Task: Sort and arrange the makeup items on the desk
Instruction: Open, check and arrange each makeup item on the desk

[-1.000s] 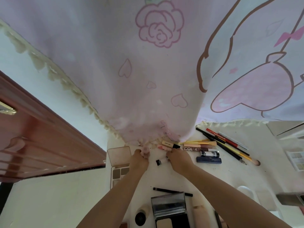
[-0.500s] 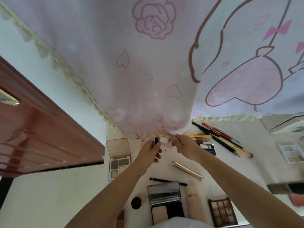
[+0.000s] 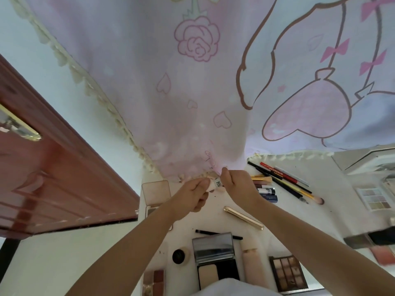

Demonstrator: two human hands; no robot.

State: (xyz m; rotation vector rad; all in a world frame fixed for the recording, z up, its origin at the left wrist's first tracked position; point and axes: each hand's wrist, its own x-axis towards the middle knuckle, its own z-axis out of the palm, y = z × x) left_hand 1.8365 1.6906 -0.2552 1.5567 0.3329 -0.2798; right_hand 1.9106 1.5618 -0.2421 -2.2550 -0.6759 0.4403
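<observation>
Fingers of our left hand (image 3: 192,196) curl round a small pale pink tube with a black-lettered white band (image 3: 214,185), held above the white desk (image 3: 333,212). At its 3 o'clock end our right hand (image 3: 236,184) seems to pinch it; the cap is hidden. Further toward 3 o'clock lies a row of slim pencils and brushes (image 3: 284,180).

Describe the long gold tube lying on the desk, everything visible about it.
The gold tube is a slim, long cylinder with a shiny metallic-looking finish and rounded ends. It lies flat on the white desk, slanted, its far end towards the left and its near end towards the right. It sits just this side of the two hands, beyond the open mirrored compact and the black pencil. Nothing touches it; the right forearm passes close beside it. No label or seam is readable.
</observation>
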